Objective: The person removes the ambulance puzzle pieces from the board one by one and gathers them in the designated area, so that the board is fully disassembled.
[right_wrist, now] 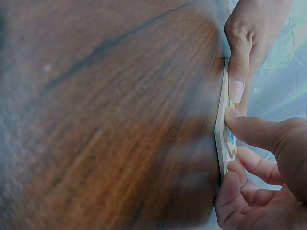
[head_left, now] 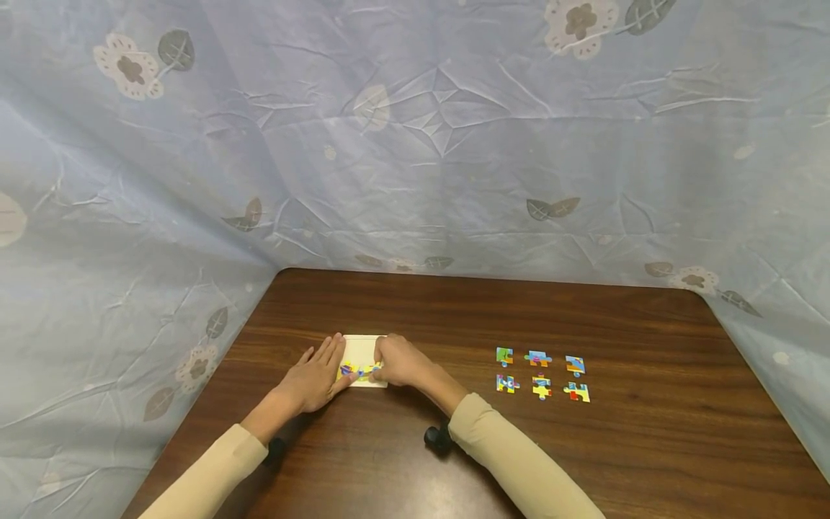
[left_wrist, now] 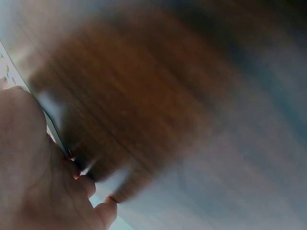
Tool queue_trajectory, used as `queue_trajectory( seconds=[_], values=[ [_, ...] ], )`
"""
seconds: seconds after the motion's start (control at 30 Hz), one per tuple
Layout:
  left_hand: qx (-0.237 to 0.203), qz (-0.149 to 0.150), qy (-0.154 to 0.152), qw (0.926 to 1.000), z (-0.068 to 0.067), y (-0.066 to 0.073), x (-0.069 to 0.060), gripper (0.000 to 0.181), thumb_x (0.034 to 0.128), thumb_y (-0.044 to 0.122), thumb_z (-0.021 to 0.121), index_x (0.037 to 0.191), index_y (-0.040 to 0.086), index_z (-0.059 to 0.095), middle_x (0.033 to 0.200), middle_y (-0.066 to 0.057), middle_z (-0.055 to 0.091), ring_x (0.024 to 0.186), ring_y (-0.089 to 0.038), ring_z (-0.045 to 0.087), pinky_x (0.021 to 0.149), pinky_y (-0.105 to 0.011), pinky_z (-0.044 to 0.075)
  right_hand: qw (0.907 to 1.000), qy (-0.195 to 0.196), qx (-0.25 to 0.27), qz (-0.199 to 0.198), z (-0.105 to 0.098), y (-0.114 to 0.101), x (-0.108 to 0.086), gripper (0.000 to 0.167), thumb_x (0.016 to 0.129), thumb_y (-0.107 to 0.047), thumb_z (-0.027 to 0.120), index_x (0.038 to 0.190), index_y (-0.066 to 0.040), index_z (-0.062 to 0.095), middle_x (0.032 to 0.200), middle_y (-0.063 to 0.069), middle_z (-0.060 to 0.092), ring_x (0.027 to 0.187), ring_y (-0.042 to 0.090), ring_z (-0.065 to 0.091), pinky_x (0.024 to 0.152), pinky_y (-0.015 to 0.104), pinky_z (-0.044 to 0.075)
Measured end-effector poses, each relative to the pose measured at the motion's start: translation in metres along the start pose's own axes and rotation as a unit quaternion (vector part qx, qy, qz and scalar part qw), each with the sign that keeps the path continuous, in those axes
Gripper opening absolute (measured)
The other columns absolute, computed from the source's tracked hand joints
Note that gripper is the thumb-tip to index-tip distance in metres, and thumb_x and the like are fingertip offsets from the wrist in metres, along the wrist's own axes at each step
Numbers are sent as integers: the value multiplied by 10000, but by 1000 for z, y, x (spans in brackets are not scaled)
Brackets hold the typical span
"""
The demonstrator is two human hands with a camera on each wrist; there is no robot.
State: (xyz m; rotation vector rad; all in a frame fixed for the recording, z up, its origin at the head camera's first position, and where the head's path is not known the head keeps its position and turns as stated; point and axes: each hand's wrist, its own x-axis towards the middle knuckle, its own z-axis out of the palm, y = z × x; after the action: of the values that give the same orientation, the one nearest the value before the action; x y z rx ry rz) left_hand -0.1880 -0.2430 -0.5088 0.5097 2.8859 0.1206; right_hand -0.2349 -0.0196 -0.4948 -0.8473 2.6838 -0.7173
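Observation:
A pale, shallow puzzle tray (head_left: 360,347) lies on the table, with yellow and blue jigsaw pieces (head_left: 348,368) along its near side. My left hand (head_left: 310,380) rests over the tray's left edge, fingers extended, its thumb touching the pieces. At the tray's right side, my right hand (head_left: 403,360) pinches a jigsaw piece (right_wrist: 230,146) between thumb and index finger. That piece sits slightly tilted at the tray in the right wrist view, and the fingers partly hide it. The left wrist view shows mostly the back of the left hand (left_wrist: 29,163) and blurred table.
Several loose jigsaw pieces (head_left: 541,388) lie in two rows on the brown wooden table (head_left: 648,432), right of the tray. A dark round object (head_left: 437,438) shows beneath the right forearm. Flowered grey-blue cloth (head_left: 441,180) hangs behind the table and at its sides.

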Motion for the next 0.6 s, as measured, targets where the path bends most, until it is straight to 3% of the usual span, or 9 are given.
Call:
queue_trajectory(
  seconds=[0.3, 0.43, 0.6],
  values=[
    [67, -17, -14, 10000, 0, -1, 1, 859, 1114, 587, 341, 1672, -28, 121, 1764, -227, 117, 1638, -420, 176, 1308, -654, 205, 9998, 23, 181, 102, 2, -5, -3, 327, 900, -222, 857, 1034, -81, 595, 724, -50, 531, 591, 73, 475, 537, 193, 436],
    [54, -7, 28, 10000, 1, -2, 2, 868, 1110, 598, 339, 1672, -27, 125, 1763, -227, 122, 1638, -420, 177, 1308, -655, 206, 9998, 146, 146, 37, 2, -7, -8, 302, 910, -176, 840, 1058, -82, 594, 712, -63, 513, 567, 66, 448, 509, 186, 402],
    [-42, -10, 15, 10000, 1, 0, 1, 867, 1109, 589, 364, 1669, -31, 135, 1761, -232, 127, 1634, -428, 185, 1303, -662, 209, 9990, 303, 303, -87, 1, -9, -15, 253, 880, 24, 746, 1049, -91, 597, 714, -53, 521, 584, 67, 454, 508, 184, 385]
  ],
)
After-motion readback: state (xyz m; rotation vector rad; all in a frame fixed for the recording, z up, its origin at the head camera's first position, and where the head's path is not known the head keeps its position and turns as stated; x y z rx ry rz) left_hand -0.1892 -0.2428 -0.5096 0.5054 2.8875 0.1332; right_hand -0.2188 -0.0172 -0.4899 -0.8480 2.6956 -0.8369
